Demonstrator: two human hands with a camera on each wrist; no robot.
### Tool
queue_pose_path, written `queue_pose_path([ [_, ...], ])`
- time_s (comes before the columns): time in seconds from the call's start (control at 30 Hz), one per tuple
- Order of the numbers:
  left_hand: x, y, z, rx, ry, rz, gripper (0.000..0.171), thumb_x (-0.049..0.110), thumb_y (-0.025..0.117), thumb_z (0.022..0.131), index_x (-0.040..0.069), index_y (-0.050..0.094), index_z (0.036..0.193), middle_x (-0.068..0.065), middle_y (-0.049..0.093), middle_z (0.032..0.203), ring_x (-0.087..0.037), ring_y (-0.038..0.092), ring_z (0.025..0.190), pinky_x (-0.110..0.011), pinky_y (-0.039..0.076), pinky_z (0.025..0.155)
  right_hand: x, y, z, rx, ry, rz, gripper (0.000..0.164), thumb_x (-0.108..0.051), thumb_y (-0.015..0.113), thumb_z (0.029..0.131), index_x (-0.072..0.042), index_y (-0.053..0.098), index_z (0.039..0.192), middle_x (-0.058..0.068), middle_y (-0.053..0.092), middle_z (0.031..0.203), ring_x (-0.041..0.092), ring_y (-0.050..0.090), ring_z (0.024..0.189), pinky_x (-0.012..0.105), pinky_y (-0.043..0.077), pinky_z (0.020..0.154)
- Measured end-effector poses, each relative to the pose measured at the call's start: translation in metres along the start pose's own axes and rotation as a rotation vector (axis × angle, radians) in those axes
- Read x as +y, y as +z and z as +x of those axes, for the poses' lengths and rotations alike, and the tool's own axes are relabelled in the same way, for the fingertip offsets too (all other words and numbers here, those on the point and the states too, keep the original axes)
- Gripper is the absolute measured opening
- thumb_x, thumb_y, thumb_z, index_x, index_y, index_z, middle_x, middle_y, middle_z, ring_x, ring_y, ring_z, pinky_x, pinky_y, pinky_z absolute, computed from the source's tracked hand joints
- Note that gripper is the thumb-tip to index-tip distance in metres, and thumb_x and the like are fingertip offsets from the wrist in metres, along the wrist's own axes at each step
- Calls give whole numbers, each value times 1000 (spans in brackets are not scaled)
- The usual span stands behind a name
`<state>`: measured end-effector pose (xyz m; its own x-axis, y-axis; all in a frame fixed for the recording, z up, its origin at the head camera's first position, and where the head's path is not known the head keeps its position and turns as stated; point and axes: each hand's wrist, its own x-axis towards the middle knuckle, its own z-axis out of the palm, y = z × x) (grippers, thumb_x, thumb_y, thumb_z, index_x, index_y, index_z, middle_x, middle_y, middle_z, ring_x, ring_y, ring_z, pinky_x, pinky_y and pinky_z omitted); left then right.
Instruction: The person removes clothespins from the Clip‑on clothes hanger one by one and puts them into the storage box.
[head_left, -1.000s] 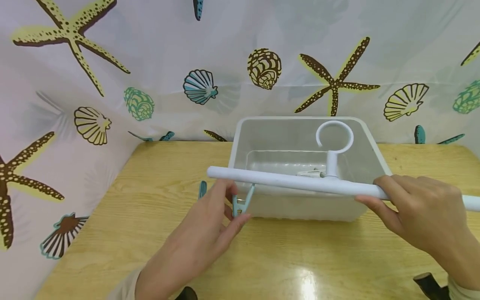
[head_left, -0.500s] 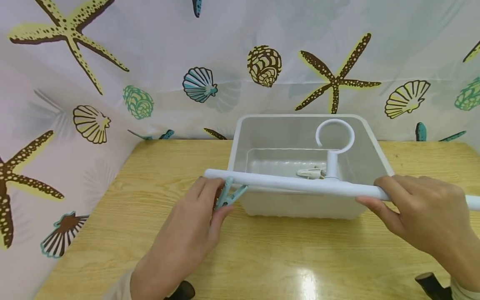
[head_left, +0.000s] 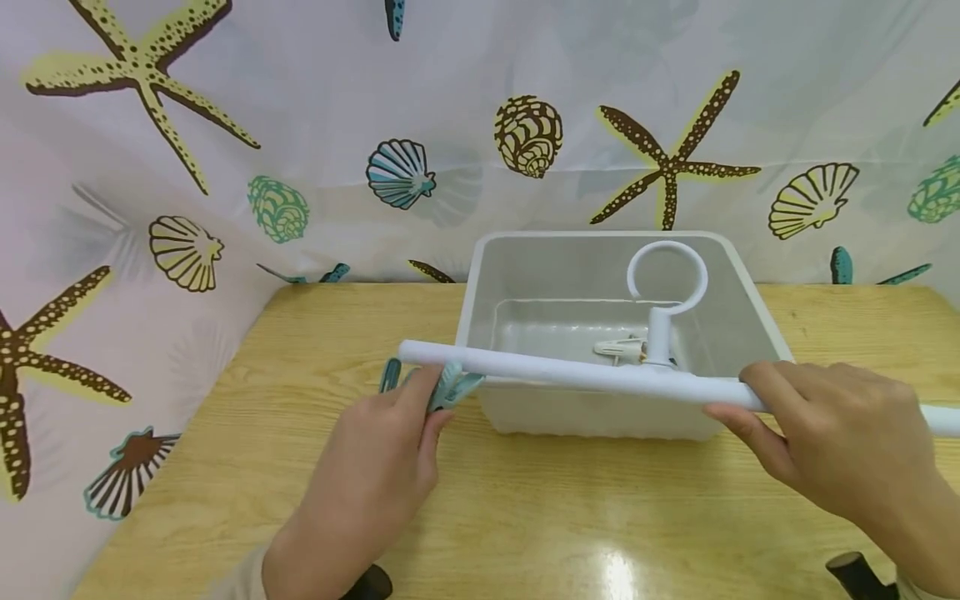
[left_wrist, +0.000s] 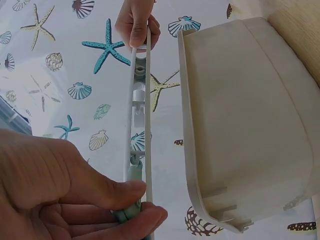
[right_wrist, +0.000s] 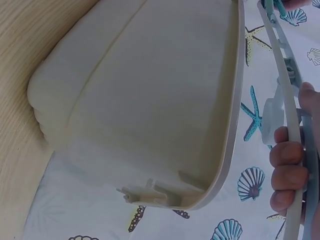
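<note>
A long white clip-hanger bar with a ring hook spans the front of a pale plastic bin. My right hand grips the bar right of the hook, its fingers curled round it in the right wrist view. Near the bar's left end, my left hand pinches a teal clothespin between thumb and fingers. Seen from the left wrist, this clothespin sits end-on at a small fitting in the bar's hollow underside. Part of another teal piece shows beyond the left fingers.
The pale bin stands on the wooden table behind the bar. Inside it lies a whitish clothespin. A curtain printed with shells and starfish closes off the back and left side.
My left hand has moved left and tilted the teal clothespin up against the bar near its end. The bar has shifted slightly left and down, with my right hand still gripping it.
</note>
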<state>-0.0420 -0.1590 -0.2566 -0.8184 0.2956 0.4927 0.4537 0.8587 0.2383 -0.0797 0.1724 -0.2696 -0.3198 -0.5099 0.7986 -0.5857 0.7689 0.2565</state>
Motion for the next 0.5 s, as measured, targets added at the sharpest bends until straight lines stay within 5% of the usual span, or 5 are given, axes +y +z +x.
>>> queue_pose_path([
  [0.2, 4, 8, -3, 106, 74, 134, 32, -3, 75, 79, -4, 61, 108, -15, 66, 78, -27, 65, 67, -39, 52, 55, -2, 3, -2, -29, 8, -2, 59, -56, 30, 101, -9, 40, 68, -9, 26, 50, 8, 19, 39, 23, 11, 38],
  [0.5, 2, 0, -4, -34, 46, 93, 22, 3, 75, 82, 1, 61, 99, -9, 65, 80, -20, 62, 68, -35, 51, 57, -1, 0, 2, -7, -8, 8, 59, -56, 32, 101, -9, 43, 68, -9, 29, 51, 8, 21, 38, 23, 13, 37],
])
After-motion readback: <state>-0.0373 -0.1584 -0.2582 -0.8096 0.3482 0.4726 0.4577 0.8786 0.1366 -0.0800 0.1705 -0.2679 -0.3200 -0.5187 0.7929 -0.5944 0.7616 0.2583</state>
